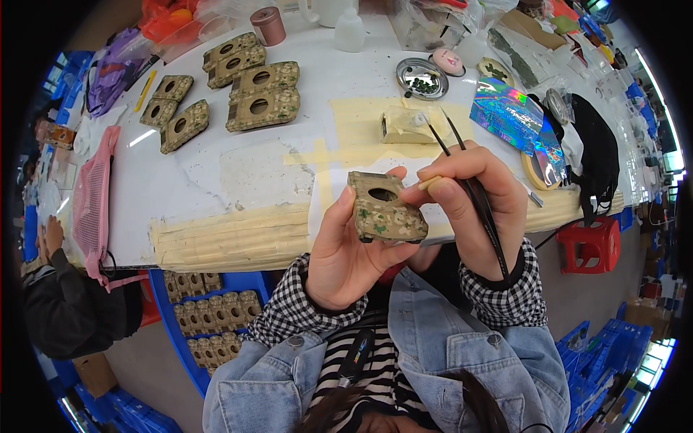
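Observation:
My left hand (343,242) is closed around a camouflage model tank hull (390,225), tilted with its round hole facing up. Green spots show along the hull's near part. In my right hand (491,195) a pair of black tweezers (485,216) lies across the palm, its two tips apart and pointing away from me. The right thumb and index finger pinch close to the hull's right side, with a small pale yellow piece (430,182) at their tips; its kind is unclear. Beyond the tweezer tips, a beige block (406,133) rests on taped paper, with a small white lump on top.
Several similar hulls (263,108) stand at the table's far left. A round metal dish (433,90) holds dark green bits. Holographic sheets (505,115) and a black bag (599,151) lie right. A blue crate (170,317) with more hulls is below the table edge. Another person's hand (52,237) shows far left.

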{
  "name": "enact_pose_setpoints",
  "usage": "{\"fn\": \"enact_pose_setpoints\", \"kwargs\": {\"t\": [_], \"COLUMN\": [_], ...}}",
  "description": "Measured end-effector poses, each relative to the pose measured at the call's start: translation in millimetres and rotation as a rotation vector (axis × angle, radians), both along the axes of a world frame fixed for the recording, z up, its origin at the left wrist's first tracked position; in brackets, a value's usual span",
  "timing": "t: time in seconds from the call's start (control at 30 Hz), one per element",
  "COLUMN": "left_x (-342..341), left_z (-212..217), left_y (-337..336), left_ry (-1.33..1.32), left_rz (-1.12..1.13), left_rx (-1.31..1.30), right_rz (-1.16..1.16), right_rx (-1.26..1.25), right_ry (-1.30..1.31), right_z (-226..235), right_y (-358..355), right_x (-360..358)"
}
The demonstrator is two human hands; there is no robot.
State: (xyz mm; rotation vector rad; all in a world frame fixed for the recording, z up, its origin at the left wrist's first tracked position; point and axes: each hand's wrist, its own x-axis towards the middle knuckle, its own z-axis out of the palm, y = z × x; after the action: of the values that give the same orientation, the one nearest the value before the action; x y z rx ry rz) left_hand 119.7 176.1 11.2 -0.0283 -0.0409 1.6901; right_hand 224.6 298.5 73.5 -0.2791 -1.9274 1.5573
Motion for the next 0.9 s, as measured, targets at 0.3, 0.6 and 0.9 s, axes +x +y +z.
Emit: {"fn": "enact_pose_setpoints", "kwargs": {"t": [0.3,0.6,0.9], "left_x": [-0.6,-0.8,2.5], "left_z": [-2.5,-3.3,-2.9], "left_y": [-0.6,-0.4,-0.4], "left_ry": [0.059,0.104,0.008], "left_rz": [-0.005,-0.013,0.018], "left_rx": [0.013,0.015,-0.019], "right_rz": [0.051,0.038,0.003], "right_rx": [-0.094,-0.187,-0.219], "right_ry": [0.004,-0.046,-0.057], "right_z": [2.9,5.9,6.0], "right_y": [0.1,-1.7,-1.2], "right_x": [0.6,0.3,0.1]}}
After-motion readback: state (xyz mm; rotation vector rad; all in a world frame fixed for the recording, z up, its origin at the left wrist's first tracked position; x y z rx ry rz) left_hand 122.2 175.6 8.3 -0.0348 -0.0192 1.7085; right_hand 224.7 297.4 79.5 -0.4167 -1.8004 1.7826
